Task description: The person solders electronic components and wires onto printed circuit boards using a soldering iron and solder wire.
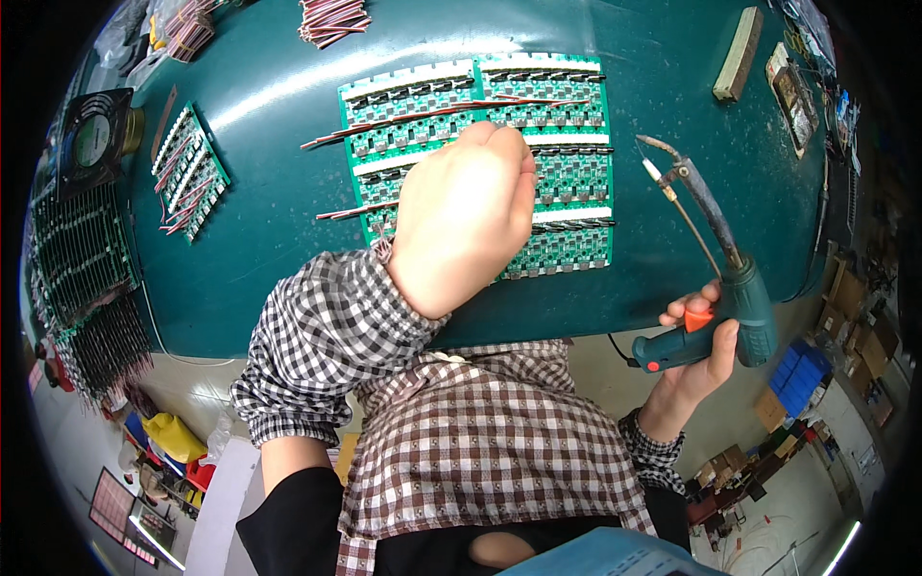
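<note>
Green circuit board panels [576, 178] lie side by side in the middle of the table, with rows of small components and white strips. My left hand [469, 211] is closed over their centre, knuckles up. Its fingertips, and anything in them, are hidden beneath it. Thin red, white and dark wires [348, 132] lie across the upper rows. More wires [355, 211] stick out left of my wrist. Off the boards' right side, my right hand [699, 379] grips a green soldering gun [754, 317] by its handle, fingers near the orange trigger. Its bent tip points up, apart from the boards.
A smaller wired board [192, 178] lies on the left, near a black fan [94, 144] and stacked wired boards [86, 250]. Wire bundles [332, 21] lie at the far edge. To the far right are a wooden block [738, 55] and a stained tray [792, 101].
</note>
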`<state>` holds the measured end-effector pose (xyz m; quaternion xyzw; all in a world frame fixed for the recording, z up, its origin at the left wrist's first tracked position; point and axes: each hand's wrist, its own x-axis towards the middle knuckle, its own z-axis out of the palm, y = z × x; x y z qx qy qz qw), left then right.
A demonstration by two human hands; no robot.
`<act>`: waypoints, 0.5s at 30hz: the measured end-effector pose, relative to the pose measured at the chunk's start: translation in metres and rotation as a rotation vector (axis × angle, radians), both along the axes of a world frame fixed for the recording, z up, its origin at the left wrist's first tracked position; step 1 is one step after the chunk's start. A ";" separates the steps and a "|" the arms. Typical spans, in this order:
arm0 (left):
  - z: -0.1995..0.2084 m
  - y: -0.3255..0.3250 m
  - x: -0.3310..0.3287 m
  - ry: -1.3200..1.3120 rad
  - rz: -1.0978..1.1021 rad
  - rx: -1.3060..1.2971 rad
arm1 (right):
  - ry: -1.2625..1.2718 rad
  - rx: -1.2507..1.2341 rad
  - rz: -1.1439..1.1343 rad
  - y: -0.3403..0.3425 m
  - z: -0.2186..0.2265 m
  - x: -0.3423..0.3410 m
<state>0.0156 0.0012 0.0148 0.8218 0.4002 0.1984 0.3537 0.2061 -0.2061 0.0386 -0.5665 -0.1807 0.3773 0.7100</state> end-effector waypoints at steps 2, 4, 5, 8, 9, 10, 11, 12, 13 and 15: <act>-0.001 -0.001 0.001 0.020 0.011 0.043 | -0.039 -0.057 -0.028 0.000 0.006 -0.004; -0.001 0.000 0.002 0.027 0.011 0.047 | -0.078 -0.111 -0.054 0.001 0.010 -0.008; -0.002 -0.001 0.002 0.027 0.010 0.043 | -0.161 -0.159 -0.024 0.000 0.012 -0.010; -0.003 -0.002 0.001 -0.033 0.021 0.033 | -0.294 -0.231 0.028 -0.001 0.017 -0.017; -0.004 -0.003 0.001 -0.038 0.033 0.053 | -0.343 -0.252 0.049 0.000 0.020 -0.020; -0.004 -0.003 0.001 -0.044 0.044 0.073 | -0.344 -0.264 0.051 0.002 0.022 -0.024; -0.005 -0.003 0.001 -0.044 0.045 0.071 | -0.344 -0.266 0.052 0.002 0.022 -0.025; -0.006 -0.003 0.001 -0.051 0.047 0.074 | -0.363 -0.280 0.075 0.001 0.023 -0.026; -0.007 -0.003 0.001 -0.059 0.049 0.077 | -0.382 -0.293 0.099 0.000 0.024 -0.026; -0.008 -0.001 0.001 -0.076 0.050 0.055 | -0.298 -0.279 0.059 0.004 0.028 -0.031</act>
